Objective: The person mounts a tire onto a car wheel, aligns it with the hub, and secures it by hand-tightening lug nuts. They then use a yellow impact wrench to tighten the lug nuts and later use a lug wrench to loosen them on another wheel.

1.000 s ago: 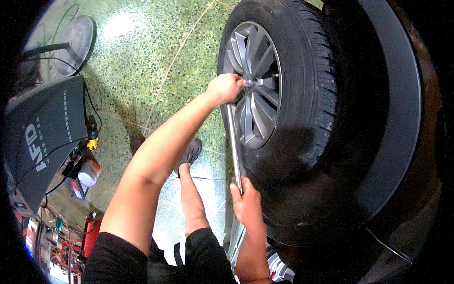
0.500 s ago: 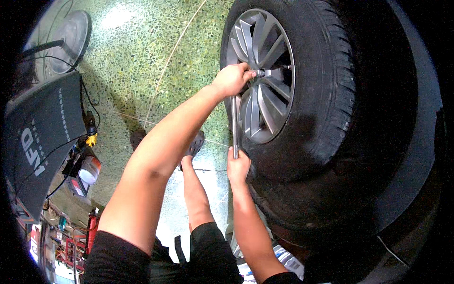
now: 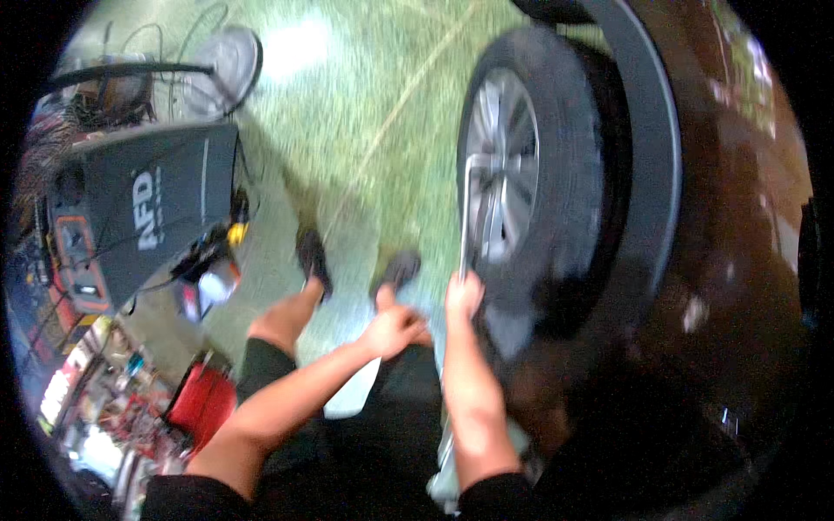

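Note:
My right hand (image 3: 465,295) is closed round the lower end of a long metal wrench (image 3: 467,217). The wrench runs up along the near side of the wheel, and its bent far end meets the middle of the silver multi-spoke rim (image 3: 518,195). Around the rim sits a black tire (image 3: 584,187), mounted on a dark car. Off the wrench, my left hand (image 3: 395,332) hovers over my lap near the knee. Its fingers look curled but are smeared by motion, and I see nothing certain in them.
A dark panel-like cover (image 3: 174,195) with white lettering stands at the left, near a round stand base (image 3: 226,74). Below are a red container (image 3: 201,399) and cluttered tools. The car's fender (image 3: 665,165) curves past the wheel. My feet rest on speckled green floor (image 3: 365,113).
My left hand has let go of the wrench at the wheel's centre and drawn back toward my lap. My right hand keeps its hold. The view has shifted, showing more of the left side.

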Motion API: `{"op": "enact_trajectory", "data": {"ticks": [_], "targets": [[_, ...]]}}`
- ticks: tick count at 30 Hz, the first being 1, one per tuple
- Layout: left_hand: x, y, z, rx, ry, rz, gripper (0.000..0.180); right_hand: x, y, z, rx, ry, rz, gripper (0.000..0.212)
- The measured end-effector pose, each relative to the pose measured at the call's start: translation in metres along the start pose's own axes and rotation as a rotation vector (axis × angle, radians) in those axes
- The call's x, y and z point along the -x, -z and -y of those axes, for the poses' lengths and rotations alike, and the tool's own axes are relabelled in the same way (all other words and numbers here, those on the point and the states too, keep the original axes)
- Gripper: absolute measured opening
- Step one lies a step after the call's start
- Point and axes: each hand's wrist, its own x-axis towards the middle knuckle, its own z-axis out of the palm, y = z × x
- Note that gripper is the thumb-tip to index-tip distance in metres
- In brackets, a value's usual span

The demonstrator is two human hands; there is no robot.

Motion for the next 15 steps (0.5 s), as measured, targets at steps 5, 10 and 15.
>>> {"op": "enact_trajectory", "data": {"ticks": [5,10,15], "targets": [[-0.018,0.026,-0.002,-0.054,0.36,-0.2,0.039,0.056,0.066,0.044,0.032,-0.066,0.133,0.024],[0.044,0.059,-0.134,-0.034,0.083,-0.133,0.041,0.102,0.074,0.053,0.101,-0.228,0.234,0.028],[-0.09,0.093,-0.124,-0.35,0.077,-0.472,0.054,0.08,0.111,0.056,0.082,-0.163,0.172,0.031]]}}
